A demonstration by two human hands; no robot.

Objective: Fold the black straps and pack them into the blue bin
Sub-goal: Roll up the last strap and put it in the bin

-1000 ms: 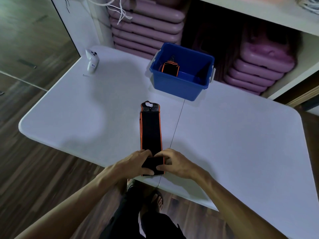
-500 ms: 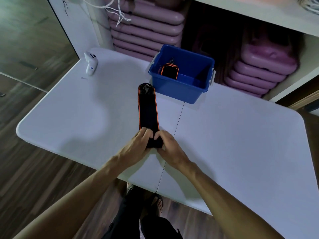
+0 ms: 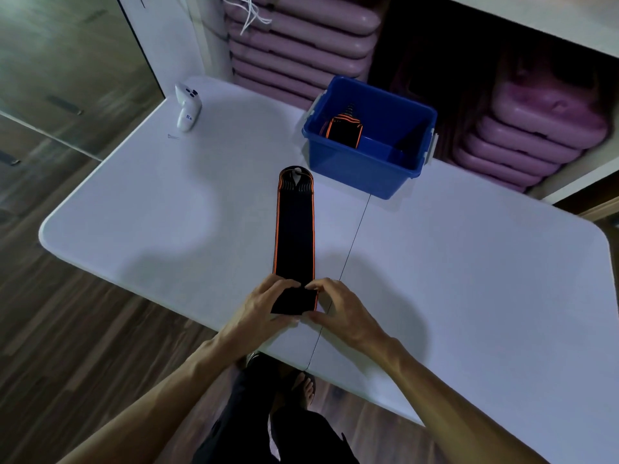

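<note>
Both hands pinch the strap's [image 3: 295, 236] near end: left hand [image 3: 258, 309] beside right hand [image 3: 338, 313], blue bin [image 3: 365, 172] beyond.

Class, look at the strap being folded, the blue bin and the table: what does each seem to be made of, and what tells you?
Strap: probably woven elastic fabric, matt black with orange edging; it lies limp and folds at the hands.
Blue bin: likely moulded plastic, smooth with a slight sheen and rigid walls.
Table: apparently plastic or laminate, smooth pale matt top with rounded corners; uncertain which.
</note>
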